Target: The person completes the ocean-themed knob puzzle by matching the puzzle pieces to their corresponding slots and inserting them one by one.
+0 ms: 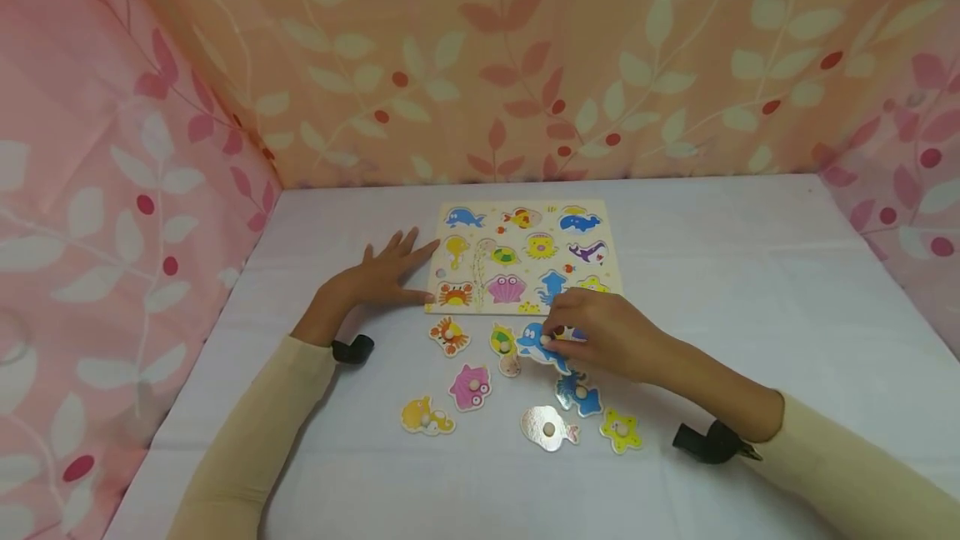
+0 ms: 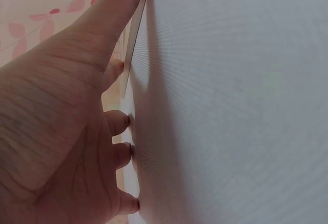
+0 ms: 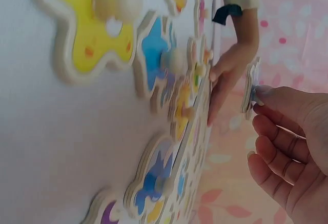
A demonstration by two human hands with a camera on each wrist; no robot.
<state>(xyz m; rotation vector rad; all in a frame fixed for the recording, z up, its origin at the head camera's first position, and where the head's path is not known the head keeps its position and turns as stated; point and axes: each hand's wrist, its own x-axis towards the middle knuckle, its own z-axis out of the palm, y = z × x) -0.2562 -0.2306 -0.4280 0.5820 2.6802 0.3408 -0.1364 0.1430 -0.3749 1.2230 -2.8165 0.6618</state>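
My right hand (image 1: 611, 336) pinches the small knob of a blue dolphin puzzle piece (image 1: 531, 342), raised over other loose pieces in front of the puzzle board (image 1: 491, 211). The right wrist view shows this piece (image 3: 249, 93) edge-on between thumb and fingertips. My left hand (image 1: 382, 273) lies with fingers spread at the board's left side, thumb and a finger at its edge. Sea animals are pictured on the board. Nearest the held piece lie a turtle piece (image 1: 501, 338) and a blue piece (image 1: 587, 400), the latter partly overlapped by the dolphin.
Loose knobbed pieces on the white-covered table include a crab (image 1: 450, 337), a pink shell (image 1: 471, 388), a yellow seahorse (image 1: 426, 417), a shiny fish-shaped piece (image 1: 549, 428) and a yellow starfish (image 1: 620, 431). A leaf-patterned curtain (image 1: 525, 65) stands behind the table.
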